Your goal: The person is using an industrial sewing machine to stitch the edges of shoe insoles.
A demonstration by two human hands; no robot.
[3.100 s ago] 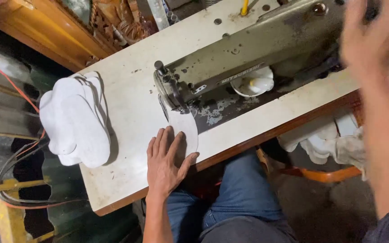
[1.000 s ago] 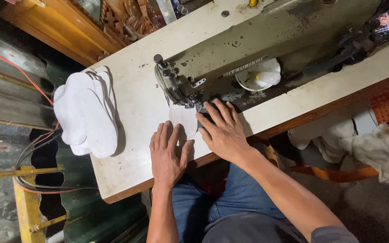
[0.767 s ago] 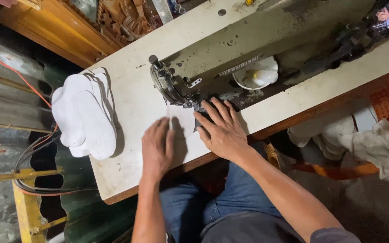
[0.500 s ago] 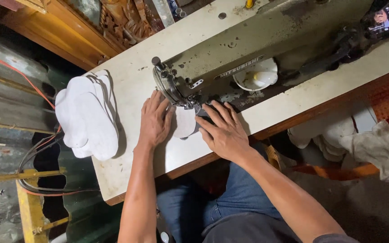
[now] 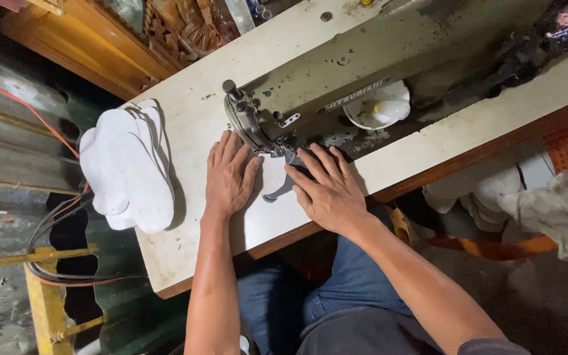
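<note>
White piece (image 5: 272,181) flat on the surface (image 5: 192,125), just under the needle end of the sewing machine (image 5: 363,72), between the two hands. Left hand (image 5: 230,176) spread flat, palm down, fingers (image 5: 221,150) open and pressing on the piece's left edge; nothing gripped. Right hand (image 5: 327,190) likewise flat, fingers splayed, pinning the right side close to the presser foot (image 5: 284,158). Looks thin, light and limp, probably fabric or thin foam: likely to slide easily on the smooth top and buckle if pushed from one edge, so best steered by flat pressure on both sides, clear of the needle. Stack of similar white pieces (image 5: 126,167) well apart to the left, overhanging the surface edge. Worn, stained pale top; cramped, dim room, carved wooden furniture (image 5: 133,29) behind, cables (image 5: 54,223) beside, crumpled rags (image 5: 547,204) lower right.
</note>
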